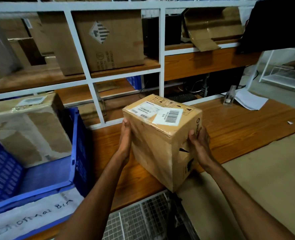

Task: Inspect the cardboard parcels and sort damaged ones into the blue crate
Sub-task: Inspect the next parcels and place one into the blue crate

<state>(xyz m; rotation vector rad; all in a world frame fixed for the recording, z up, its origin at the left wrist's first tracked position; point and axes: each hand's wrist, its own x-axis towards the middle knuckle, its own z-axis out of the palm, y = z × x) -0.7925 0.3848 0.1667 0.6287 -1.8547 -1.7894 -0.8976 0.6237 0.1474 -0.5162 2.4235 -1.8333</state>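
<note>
Between your two hands sits the cardboard parcel point(160, 149), directly ahead of you and over the near edge of the wooden table point(238, 132). It is tilted, with its top face leaning away from you and its lowest corner pointing down toward the table's edge.

Your left hand point(126, 137) lies flat against the parcel's left face, fingers straight and pointing up toward the top edge. Your right hand point(199, 144) presses on the opposite face, its thumb by the near upright edge and its fingers reaching up the side. Both hands are spread flat, squeezing the parcel between their palms rather than curling around it.

On the parcel's top face is a white barcode label point(171, 116) beside a second, paler label. On the right face, just left of your right hand, a small dark tear point(184, 150) shows in the cardboard.

To your left, apart from the parcel you hold, stands the blue crate point(78, 153). Another parcel point(30, 132) rests inside it, its outer paper scuffed and peeled in patches. A handwritten paper sign point(30, 217) hangs on the crate's near rim.

Behind the table rises a white shelf frame point(162, 49) holding more cardboard boxes. A wire mesh basket point(143, 220) sits below, between your forearms.
</note>
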